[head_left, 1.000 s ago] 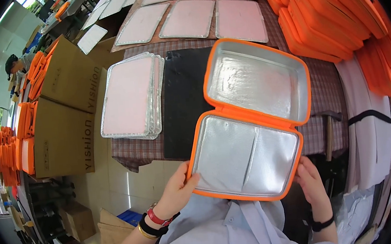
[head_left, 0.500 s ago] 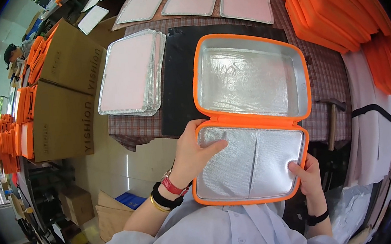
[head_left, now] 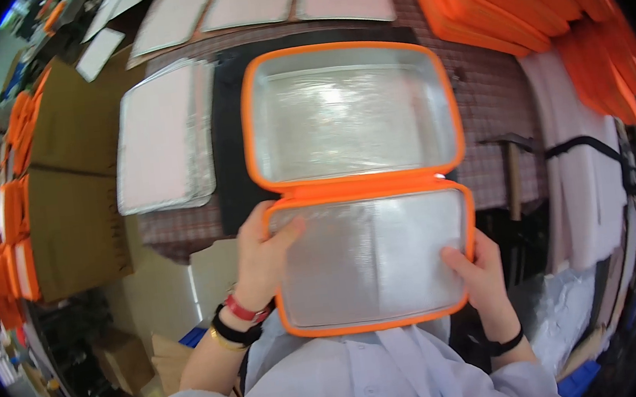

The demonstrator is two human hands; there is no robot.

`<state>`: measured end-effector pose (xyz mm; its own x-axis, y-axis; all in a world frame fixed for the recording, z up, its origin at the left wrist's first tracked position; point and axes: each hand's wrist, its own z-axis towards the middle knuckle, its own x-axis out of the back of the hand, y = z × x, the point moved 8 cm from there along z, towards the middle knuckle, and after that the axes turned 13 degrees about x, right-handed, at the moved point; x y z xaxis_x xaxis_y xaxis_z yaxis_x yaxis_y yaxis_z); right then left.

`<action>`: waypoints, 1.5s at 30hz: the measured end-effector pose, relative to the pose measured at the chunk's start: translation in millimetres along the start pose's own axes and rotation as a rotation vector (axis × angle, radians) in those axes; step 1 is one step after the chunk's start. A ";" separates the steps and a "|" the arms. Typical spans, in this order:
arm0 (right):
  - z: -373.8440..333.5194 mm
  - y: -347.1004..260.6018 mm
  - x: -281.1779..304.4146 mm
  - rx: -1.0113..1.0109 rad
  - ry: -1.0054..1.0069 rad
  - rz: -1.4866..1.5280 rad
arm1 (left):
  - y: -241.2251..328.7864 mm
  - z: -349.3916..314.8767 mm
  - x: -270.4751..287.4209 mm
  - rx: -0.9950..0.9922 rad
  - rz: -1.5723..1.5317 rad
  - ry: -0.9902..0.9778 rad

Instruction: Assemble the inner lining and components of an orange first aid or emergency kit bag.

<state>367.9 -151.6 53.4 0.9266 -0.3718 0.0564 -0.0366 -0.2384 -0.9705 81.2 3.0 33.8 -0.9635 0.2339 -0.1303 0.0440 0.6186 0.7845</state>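
An orange-edged case (head_left: 359, 186) with a silver foil lining lies opened out in front of me. Its deep half (head_left: 341, 122) rests on a black mat (head_left: 230, 115) on the table, and its flat lid (head_left: 334, 274) extends over the table's near edge toward my body. My left hand (head_left: 260, 251) grips the lid's left edge near the hinge, thumb on the foil and fingers hidden beneath. At the lid's right edge, my right hand (head_left: 481, 270) holds on with its thumb on the foil and the other fingers outside and below.
Left of the mat lies a stack of pale pink, foil-edged panels (head_left: 161, 141); more panels (head_left: 251, 0) lie at the back. A hammer (head_left: 513, 178) rests right of the case. Orange cases (head_left: 491, 2) pile up at the far right. A large carton (head_left: 74, 201) stands left.
The case appears straighter and further left in view, as my view has shifted. My left thumb has slid toward the lid's left edge; both hands still hold the lid.
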 end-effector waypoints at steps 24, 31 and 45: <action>-23.9 27.9 -21.3 -0.150 -0.092 0.282 | -49.6 -64.5 27.5 0.138 0.027 -0.035; -16.9 16.0 -29.5 0.058 -0.364 0.080 | -39.0 -63.7 13.8 0.061 0.093 -0.054; -22.1 30.5 -28.5 -0.015 -0.257 -0.048 | -37.9 -60.9 22.1 0.044 0.232 -0.056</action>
<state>332.1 -168.1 27.4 0.9920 -0.1204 0.0388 0.0056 -0.2647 -0.9643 42.2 -60.9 38.1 -0.9102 0.4139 0.0165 0.2754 0.5749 0.7705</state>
